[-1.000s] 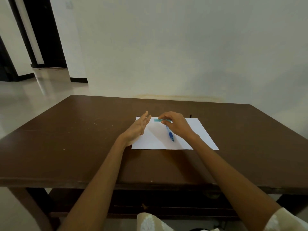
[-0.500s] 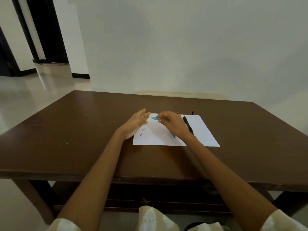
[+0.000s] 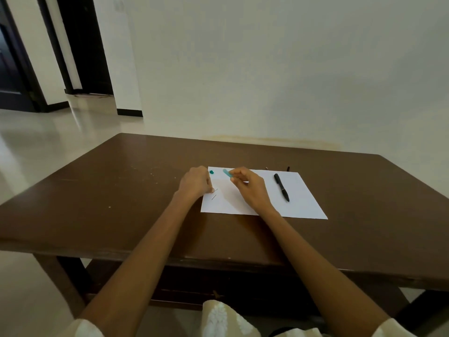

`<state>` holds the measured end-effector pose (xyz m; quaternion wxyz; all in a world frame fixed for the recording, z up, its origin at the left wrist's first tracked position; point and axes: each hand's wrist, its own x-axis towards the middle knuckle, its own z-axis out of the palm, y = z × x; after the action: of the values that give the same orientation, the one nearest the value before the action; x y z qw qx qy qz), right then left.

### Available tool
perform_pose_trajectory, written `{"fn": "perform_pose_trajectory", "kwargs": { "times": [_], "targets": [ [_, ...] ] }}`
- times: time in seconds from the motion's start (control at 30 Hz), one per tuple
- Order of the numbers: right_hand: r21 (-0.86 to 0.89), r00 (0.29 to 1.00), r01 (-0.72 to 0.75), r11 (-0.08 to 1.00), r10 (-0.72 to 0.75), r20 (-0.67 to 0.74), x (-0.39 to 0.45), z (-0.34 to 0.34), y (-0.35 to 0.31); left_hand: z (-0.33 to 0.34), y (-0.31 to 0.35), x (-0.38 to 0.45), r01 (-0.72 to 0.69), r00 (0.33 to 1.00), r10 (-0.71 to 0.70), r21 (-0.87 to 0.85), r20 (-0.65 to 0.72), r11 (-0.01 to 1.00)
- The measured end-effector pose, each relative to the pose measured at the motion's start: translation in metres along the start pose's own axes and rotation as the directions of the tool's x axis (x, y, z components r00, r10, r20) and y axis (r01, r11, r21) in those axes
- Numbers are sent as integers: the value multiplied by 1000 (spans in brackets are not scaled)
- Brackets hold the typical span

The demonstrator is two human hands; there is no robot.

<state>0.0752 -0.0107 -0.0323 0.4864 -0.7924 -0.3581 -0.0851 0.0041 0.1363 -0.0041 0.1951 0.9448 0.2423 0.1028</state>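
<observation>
On my feed the right hand (image 3: 249,189) has hold of a teal pen cap (image 3: 227,173), pinched between thumb and fingertips (image 3: 234,178). The cap sticks out up and to the left of that pinch, and its free end is over the far left part of the sheet of paper (image 3: 303,203). I cannot tell whether that end touches the sheet. The right hand's other fingers are curled in. Its wrist is near the sheet's near edge, and the forearm runs back across the near edge of the desk (image 3: 121,190).

The left hand (image 3: 195,182) sits at the paper's left edge with its fingers curled under, knuckles up. Its fingertips are down by some short dark pen strokes (image 3: 214,194) on the sheet. A small teal bit (image 3: 211,171) shows just beside the far side of that hand, near the paper's far left corner. I cannot tell whether the hand grips it, or anything else, because the curled fingers hide the palm. The two hands are close together but apart, with the cap between them.

A black pen (image 3: 281,187) lies on the right half of the paper, well clear of the right hand, angled from the far edge toward the near right.
</observation>
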Motion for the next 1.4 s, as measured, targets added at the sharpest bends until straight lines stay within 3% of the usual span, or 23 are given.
{"fn": "perform_pose_trajectory", "kwargs": {
  "times": [0.33,0.5,0.67,0.97,1.13,1.4],
  "targets": [
    [-7,996,84,996,-84,-25,-4,2,2,3,5,9,-57,998,55,101,21,993],
    [-32,997,75,997,-76,-22,-7,-1,1,2,12,5,-122,992,126,318,7,940],
    [-82,998,57,995,-56,14,-8,-2,-4,-7,7,6,-276,961,231,445,153,852],
    [-99,999,35,994,-33,26,-7,-3,-7,-4,-6,19,-353,908,239,322,344,878],
    [-100,999,25,995,-22,30,-8,-4,-6,-10,-14,20,-316,908,252,152,335,936],
    [-314,994,31,949,4,111,-9,2,-9,-15,-29,12,-239,924,288,-209,251,948]
  ]
}}
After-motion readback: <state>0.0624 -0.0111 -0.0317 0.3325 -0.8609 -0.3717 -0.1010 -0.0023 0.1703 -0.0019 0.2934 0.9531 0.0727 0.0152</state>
